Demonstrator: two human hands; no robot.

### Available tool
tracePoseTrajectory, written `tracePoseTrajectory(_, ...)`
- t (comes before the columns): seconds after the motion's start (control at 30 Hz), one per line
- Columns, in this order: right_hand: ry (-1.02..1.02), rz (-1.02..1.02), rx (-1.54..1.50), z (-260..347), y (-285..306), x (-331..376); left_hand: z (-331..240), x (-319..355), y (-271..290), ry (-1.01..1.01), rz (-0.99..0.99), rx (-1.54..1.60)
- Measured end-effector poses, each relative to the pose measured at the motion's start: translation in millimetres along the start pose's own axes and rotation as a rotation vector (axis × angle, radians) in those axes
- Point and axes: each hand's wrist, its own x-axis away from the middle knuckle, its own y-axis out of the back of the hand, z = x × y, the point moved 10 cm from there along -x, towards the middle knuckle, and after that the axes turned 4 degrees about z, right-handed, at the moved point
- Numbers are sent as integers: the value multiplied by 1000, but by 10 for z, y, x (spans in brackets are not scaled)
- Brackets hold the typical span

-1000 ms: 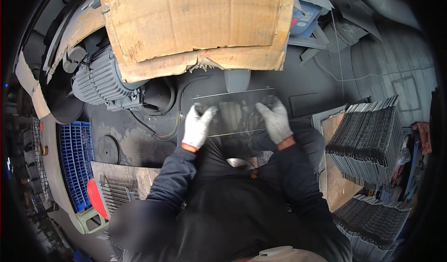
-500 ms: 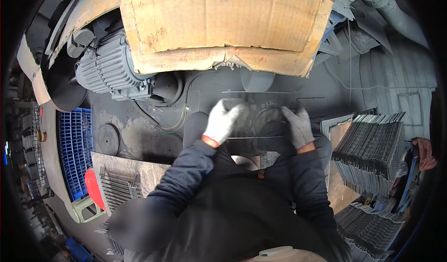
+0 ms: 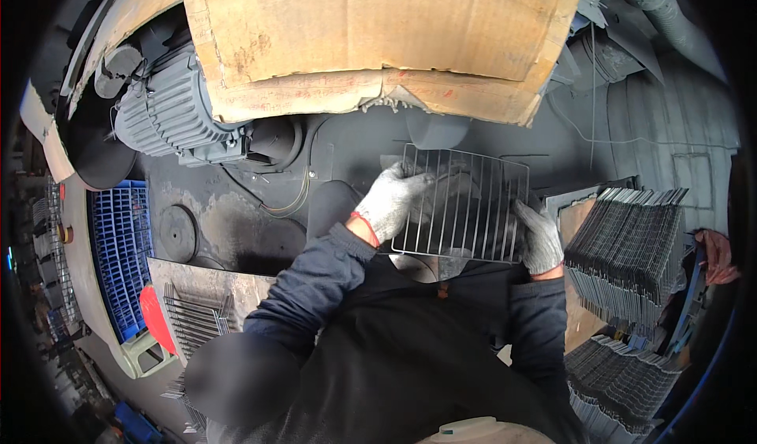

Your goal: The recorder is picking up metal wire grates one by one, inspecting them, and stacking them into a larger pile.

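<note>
Near the middle of the view, the gloved left hand (image 3: 390,202) grips the left edge of a wire rack (image 3: 471,203) and the gloved right hand (image 3: 540,236) its right edge; the rack spans the gap between them. Farther right stand stacked racks (image 3: 627,235).

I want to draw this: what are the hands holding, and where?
A wire rack, its left edge in the left hand, its right edge in the right hand.

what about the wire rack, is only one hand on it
No, the left hand holds the wire rack at its left side and the right hand at its right.
</note>
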Motion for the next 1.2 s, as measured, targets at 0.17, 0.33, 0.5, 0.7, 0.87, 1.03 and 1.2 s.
tracePoseTrajectory(0.17,-68,170,155,-81,-923,-243,-386,546,636,33,-189,-7)
tracePoseTrajectory(0.33,-76,269,134,-463,-1298,-539,-369,586,1291,64,-227,-36)
tracePoseTrajectory(0.5,103,19,62,156,-96,-69,-141,62,-16,45,22,-164)
tracePoseTrajectory(0.7,-5,231,94,128,-599,-198,-367,395,185,-84,-40,-151)
tracePoseTrajectory(0.87,-118,452,278,-743,-1876,-542,-429,1303,1618,-168,-410,42)
tracePoseTrajectory(1.03,-12,549,136,-824,-1975,-68,-454,1931,1489,-220,-477,-105)
tracePoseTrajectory(1.2,76,501,122,-572,-1616,162,-352,1951,1094,-333,-353,-262)
